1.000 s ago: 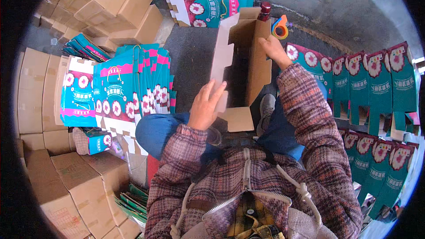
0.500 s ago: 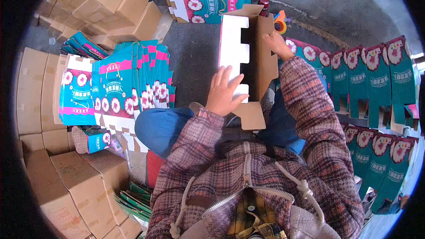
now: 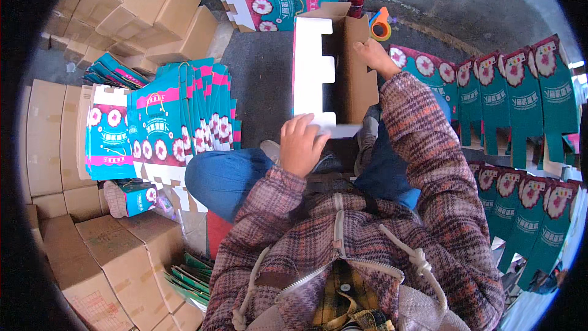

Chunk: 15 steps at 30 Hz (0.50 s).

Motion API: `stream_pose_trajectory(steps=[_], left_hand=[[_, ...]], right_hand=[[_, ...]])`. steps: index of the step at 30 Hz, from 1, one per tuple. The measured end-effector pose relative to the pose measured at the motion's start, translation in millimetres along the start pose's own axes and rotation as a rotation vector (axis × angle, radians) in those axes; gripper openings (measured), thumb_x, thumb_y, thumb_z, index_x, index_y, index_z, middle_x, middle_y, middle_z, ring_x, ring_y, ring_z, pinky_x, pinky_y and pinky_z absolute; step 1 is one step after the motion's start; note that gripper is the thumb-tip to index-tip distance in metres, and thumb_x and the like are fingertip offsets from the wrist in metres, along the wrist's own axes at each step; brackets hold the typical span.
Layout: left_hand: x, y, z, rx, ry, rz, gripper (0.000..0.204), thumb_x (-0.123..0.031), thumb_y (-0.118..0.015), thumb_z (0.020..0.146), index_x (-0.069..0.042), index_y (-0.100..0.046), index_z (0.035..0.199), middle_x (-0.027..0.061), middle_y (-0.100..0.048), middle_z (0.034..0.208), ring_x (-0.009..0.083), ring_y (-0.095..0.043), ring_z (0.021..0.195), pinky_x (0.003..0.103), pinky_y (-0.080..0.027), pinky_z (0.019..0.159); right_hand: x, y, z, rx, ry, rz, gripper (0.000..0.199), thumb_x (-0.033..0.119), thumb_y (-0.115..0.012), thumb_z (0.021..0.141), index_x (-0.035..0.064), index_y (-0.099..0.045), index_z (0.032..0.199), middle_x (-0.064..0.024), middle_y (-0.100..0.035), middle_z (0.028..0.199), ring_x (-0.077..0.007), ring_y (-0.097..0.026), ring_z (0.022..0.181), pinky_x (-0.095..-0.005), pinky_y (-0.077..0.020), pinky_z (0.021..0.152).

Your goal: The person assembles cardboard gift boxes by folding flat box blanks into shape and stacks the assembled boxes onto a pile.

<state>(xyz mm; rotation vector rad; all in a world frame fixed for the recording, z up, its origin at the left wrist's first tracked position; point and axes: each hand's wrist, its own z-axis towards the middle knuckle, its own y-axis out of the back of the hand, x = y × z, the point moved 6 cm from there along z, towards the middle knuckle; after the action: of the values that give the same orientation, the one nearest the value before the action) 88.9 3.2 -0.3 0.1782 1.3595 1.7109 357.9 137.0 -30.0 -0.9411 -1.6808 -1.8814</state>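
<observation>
A cardboard box (image 3: 365, 83), brown inside with a white notched panel (image 3: 311, 64) on its left, stands open at the top between my knees. My right hand (image 3: 375, 57) has its fingers closed over the top edge of the box's right wall. At the near left corner, my left hand (image 3: 301, 146) rests with fingers stretched out, touching the end of the white panel and the near end flap (image 3: 346, 130). That flap is slightly blurred. Deep shadow hides the bottom of the box.
Flattened teal and pink boxes (image 3: 162, 119) lean in a stack at left, with brown cartons (image 3: 110, 263) around them. An orange tape dispenser (image 3: 380, 24) and a dark red bottle (image 3: 356, 2) lie beyond the box. Teal boxes (image 3: 517, 104) stand in rows at right.
The near end flap, which stuck out toward me, is now folded up against the box end. My left hand slid nearer along the white panel. The box shifted slightly left.
</observation>
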Motion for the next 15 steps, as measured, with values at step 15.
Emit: stream_pose_trajectory(steps=[15], left_hand=[[-46.0,-44.3,26.9,0.121,0.136,0.053,0.055,-0.024,-0.060,0.079,0.002,-0.045,0.124,0.0187,-0.043,0.129,0.0338,-0.033,0.127,0.055,-0.020,0.105]], right_hand=[[5.9,2.5,-8.2,-0.032,-0.063,0.077,0.038,0.027,-0.045,0.083,-0.0045,-0.057,0.099,-0.0297,-0.061,0.091,-0.0450,-0.059,0.091,-0.0448,-0.0474,0.077]])
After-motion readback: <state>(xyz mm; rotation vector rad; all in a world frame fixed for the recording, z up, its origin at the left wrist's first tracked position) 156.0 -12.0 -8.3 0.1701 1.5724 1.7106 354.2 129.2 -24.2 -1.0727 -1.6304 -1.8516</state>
